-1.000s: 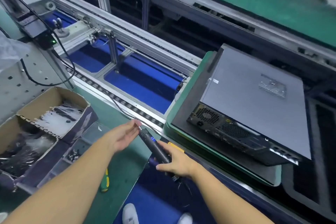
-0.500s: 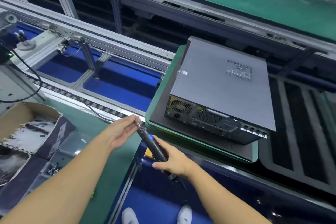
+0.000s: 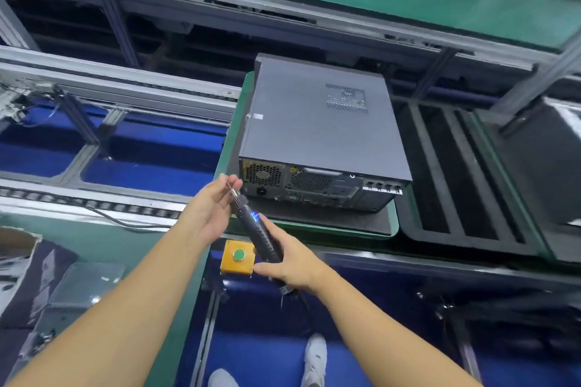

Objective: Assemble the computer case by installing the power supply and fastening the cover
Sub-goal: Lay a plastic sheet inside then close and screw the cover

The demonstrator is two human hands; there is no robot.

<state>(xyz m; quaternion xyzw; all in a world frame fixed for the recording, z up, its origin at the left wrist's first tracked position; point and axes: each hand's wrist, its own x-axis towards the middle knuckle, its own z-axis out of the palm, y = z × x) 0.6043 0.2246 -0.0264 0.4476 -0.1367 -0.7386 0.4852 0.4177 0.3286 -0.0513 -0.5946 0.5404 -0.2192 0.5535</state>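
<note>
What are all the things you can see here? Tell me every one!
computer case: 1, grey, lying flat on the green tray, centre
green tray: 1, green rim, under the computer case
foam tray: 1, black, slotted, right of the green tray
screwdriver: 1, black with a blue light, in front of the computer case
button box: 1, yellow with a green button, below the screwdriver
clear box: 1, see-through, lower left
cable: 1, black, on the green bench, left
shoes: 2, white, bottom edge
left hand: 1, pinches the screwdriver's tip
right hand: 1, grips the screwdriver's handle
</note>
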